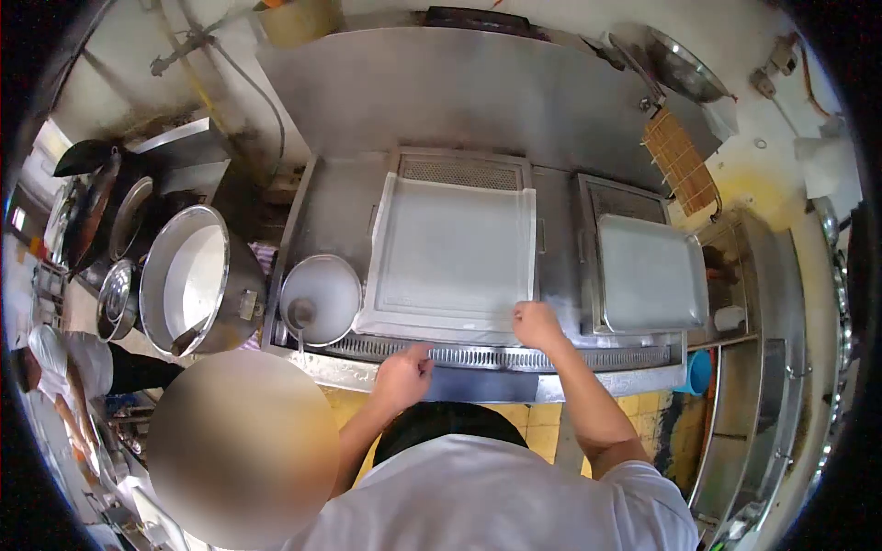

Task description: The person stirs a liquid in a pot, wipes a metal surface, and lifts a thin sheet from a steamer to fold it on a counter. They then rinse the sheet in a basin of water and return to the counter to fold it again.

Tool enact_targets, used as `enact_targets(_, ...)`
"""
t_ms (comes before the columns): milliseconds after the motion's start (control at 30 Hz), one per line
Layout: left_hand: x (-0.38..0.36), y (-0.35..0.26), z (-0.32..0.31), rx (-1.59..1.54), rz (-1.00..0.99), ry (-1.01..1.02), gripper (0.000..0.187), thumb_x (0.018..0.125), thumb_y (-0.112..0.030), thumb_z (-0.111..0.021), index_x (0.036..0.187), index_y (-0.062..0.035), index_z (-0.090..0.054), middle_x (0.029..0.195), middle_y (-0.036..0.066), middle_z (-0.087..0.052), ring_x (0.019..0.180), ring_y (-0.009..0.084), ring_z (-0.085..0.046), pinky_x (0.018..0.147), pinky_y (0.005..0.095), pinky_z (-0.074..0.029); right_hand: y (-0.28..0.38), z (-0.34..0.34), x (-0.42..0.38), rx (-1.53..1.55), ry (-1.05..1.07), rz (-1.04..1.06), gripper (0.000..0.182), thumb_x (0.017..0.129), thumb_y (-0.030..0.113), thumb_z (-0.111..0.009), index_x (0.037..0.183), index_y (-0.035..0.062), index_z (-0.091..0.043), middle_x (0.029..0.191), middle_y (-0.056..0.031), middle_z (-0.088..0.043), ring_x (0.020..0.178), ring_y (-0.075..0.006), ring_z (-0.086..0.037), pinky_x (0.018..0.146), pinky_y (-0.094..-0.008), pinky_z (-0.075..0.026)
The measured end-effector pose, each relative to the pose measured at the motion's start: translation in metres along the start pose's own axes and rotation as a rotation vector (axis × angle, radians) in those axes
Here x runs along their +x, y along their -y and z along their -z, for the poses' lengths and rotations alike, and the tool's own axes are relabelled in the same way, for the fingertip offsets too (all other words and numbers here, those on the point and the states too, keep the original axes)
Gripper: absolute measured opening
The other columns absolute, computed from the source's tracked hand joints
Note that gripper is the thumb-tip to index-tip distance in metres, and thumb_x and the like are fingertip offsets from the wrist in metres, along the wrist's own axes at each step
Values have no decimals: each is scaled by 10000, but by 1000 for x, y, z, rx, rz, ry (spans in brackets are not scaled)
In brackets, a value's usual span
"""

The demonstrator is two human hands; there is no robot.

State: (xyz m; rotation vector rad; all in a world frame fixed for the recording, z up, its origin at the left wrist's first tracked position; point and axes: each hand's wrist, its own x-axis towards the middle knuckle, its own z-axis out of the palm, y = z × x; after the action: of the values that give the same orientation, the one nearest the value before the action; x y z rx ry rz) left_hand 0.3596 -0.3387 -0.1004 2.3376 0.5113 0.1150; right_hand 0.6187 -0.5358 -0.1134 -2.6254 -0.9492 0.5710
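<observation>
A white cloth [455,248] lies spread over a square metal steamer tray [467,170] on the steel counter, its edges draped past the sides. My right hand [536,323] is closed at the cloth's front right corner, fingers pinched on its edge. Closer to me, my left hand [404,375] is closed above the slotted grate [473,356], just in front of the cloth's near left edge; what its fingers hold, if anything, is hidden. Left of the cloth sits a round bowl of white liquid [338,289] with a ladle [301,314] in it.
A second steamer tray with a white surface [648,275] stands on the right. On the left is a large steel pot [241,285] with white contents. A bamboo-covered handle [680,161] hangs at the back right. Another person [78,367] is at far left.
</observation>
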Motion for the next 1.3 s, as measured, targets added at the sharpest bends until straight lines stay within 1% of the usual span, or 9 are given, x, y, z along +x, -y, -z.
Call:
enact_targets(100, 6, -13, -6, -26, -27, -106, 252, 845, -115, -695, 1091, -62, -703, 870, 158, -729, 819, 359, -705, 743, 462, -570, 39, -2, -16, 163, -7, 107, 231, 872, 207, -629, 997, 55, -751, 974, -214, -731, 912, -391, -703, 838, -469, -560)
enact_targets(467, -65, 16, 95, -167, 133, -387, 180, 902, -83, -671, 1072, -56, -722, 996, 166, -692, 810, 353, -688, 732, 438, -560, 208, -18, -38, 242, 163, 522, 208, 857, 244, -703, 842, 37, -708, 830, -173, -666, 831, -380, -664, 769, -468, -540)
enact_targets(600, -112, 41, 163, -367, 171, -617, 161, 934, -106, -693, 1070, -26, -726, 953, 148, -696, 780, 246, -651, 709, 342, -523, 304, -24, -35, 276, 148, 732, 270, 864, 213, -712, 1065, 33, -689, 1030, -186, -663, 959, -376, -656, 859, -449, -534)
enact_targets(733, -159, 88, 236, -306, 122, -843, 152, 928, -79, -698, 1067, -22, -717, 907, 137, -673, 737, 238, -662, 689, 328, -546, 440, -16, -51, 231, -38, 1019, 637, 870, 156, -710, 1455, 65, -475, 1340, -209, -555, 1200, -394, -578, 992, -434, -495)
enact_targets(900, -182, 151, 310, -206, 217, -996, 213, 906, -73, -701, 1113, -22, -706, 1059, 142, -680, 782, 271, -690, 722, 356, -561, 573, -38, -48, -38, -247, 1587, 535, 841, 78, -656, 1361, 41, -537, 1305, -210, -555, 1210, -409, -566, 973, -455, -529)
enact_targets(1000, -176, 183, 336, -67, 290, -938, 237, 925, -156, -694, 1132, -45, -712, 1125, 142, -678, 857, 302, -706, 771, 401, -564, 608, -54, -26, -224, 47, 1535, 423, 798, -9, -594, 1218, 40, -618, 1142, -169, -593, 1114, -369, -600, 950, -459, -518)
enact_targets(1100, -172, 209, 339, 8, 380, -777, 259, 951, -245, -669, 1129, -64, -723, 1132, 131, -677, 922, 317, -705, 808, 429, -555, 639, -41, 5, -115, -213, 1328, 121, 860, 73, -620, 946, 28, -692, 988, -181, -654, 938, -366, -673, 822, -435, -564)
enact_targets(1200, -167, 228, 332, 47, 314, -766, 272, 969, -288, -649, 1116, -76, -733, 1123, 115, -675, 942, 316, -700, 810, 434, -547, 663, 6, 10, -451, -259, 988, 142, 885, 153, -633, 859, 56, -734, 870, -179, -717, 836, -386, -716, 751, -433, -588)
enact_targets(1300, -167, 228, 325, 3, 306, -807, 266, 974, -298, -647, 1098, -80, -737, 1102, 107, -674, 920, 326, -695, 797, 427, -544, 645, -6, 24, -732, -234, 1078, 144, 854, 133, -637, 868, 92, -774, 791, -124, -750, 776, -300, -754, 683, -424, -610)
